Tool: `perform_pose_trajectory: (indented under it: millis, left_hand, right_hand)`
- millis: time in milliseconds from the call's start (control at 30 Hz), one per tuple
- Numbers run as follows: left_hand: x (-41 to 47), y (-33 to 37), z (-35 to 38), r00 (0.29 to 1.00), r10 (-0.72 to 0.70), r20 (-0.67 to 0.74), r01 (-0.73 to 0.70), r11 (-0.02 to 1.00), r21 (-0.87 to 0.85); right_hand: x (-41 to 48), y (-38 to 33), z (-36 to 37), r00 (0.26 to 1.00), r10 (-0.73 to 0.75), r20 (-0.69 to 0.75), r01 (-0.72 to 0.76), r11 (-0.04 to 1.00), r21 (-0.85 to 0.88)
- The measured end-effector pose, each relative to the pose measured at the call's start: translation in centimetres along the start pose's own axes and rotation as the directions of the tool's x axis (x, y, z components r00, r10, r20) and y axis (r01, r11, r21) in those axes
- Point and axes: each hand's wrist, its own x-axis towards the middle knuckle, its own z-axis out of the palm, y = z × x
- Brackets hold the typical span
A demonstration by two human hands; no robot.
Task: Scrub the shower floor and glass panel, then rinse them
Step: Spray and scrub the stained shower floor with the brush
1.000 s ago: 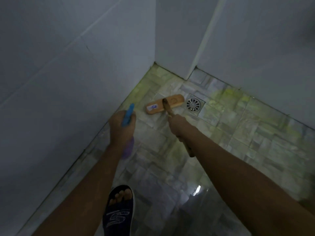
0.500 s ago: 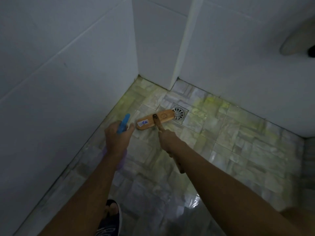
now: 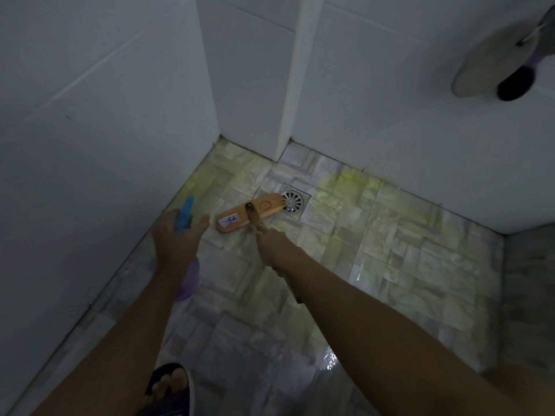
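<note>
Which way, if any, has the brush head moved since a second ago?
Yes. The brush head slid toward the floor drain; its end now overlaps the drain's edge.

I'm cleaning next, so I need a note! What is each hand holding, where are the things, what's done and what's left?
Left hand: grips the spray bottle.
Right hand: grips the scrub brush by its handle; the head lies on the shower floor, one end at the drain.
Done: yellowish cleaner shows on tiles near the walls; scrubbing looks started.
Left: the rest of the floor, the glass panel (not in view), then rinsing.
</note>
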Motion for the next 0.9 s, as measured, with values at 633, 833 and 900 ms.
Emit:
perform_pose_trajectory:
  millis: [633, 833, 900]
  left_hand:
    - [0.6, 0.4, -1.4, 0.999, -0.044, -0.017, 0.044, 0.998, 0.034]
    - [0.1, -2.2, -2.8, 0.994, -0.074, 0.081, 0.085, 0.986, -0.141]
    - [-0.3, -1.9, -2.9, 0.996, -0.076, 0.056, 0.085, 0.981, -0.174]
  right_hand:
    - [-0.6, 1.0, -0.4, 0.982, 0.121, 0.147, -0.178, 0.856, 0.486]
    - [-0.8, 1.8, 1.4, 0.995, 0.102, 0.016, -0.102, 0.953, 0.286]
    - [-1.1, 1.4, 1.4, 0.994, 0.109, 0.015, -0.109, 0.953, 0.282]
